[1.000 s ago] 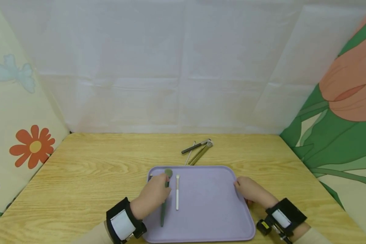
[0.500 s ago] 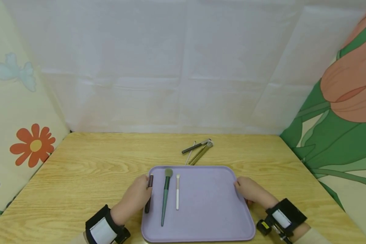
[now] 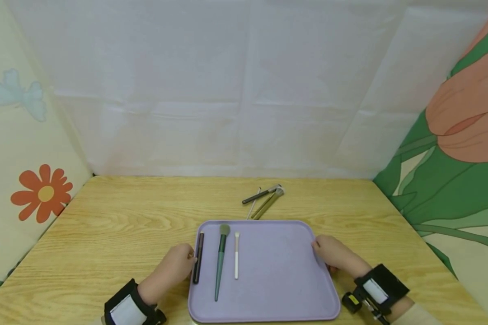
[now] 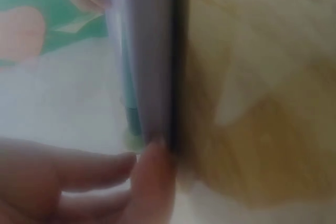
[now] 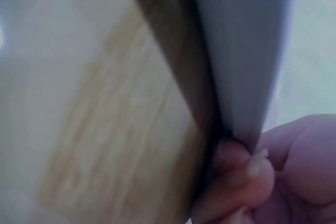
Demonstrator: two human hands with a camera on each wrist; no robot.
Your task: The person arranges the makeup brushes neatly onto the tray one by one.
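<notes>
A lilac tray (image 3: 280, 280) lies flat near the front of the wooden table. On its left part lie three makeup brushes side by side: a dark one (image 3: 198, 259) along the left rim, a long green one (image 3: 219, 271), and a short white one (image 3: 236, 259). My left hand (image 3: 172, 266) is at the tray's left rim; in the left wrist view its thumb (image 4: 152, 182) meets the tray wall, with a finger close beside it. On the opposite side, my right hand (image 3: 335, 253) grips the right rim, and its curled fingers (image 5: 236, 182) show at the tray's edge.
Just behind the tray, several more brushes lie crossed in a loose pile: a black-handled one (image 3: 256, 197), olive ones (image 3: 268, 206) and a thin pale stick (image 3: 251, 210). A white sheet (image 3: 227, 113) hangs at the table's back; printed cloths flank both sides.
My left hand has let go of the green brush and moved left to the tray's left rim. The green brush now lies on the tray. My right hand has stayed at the right rim.
</notes>
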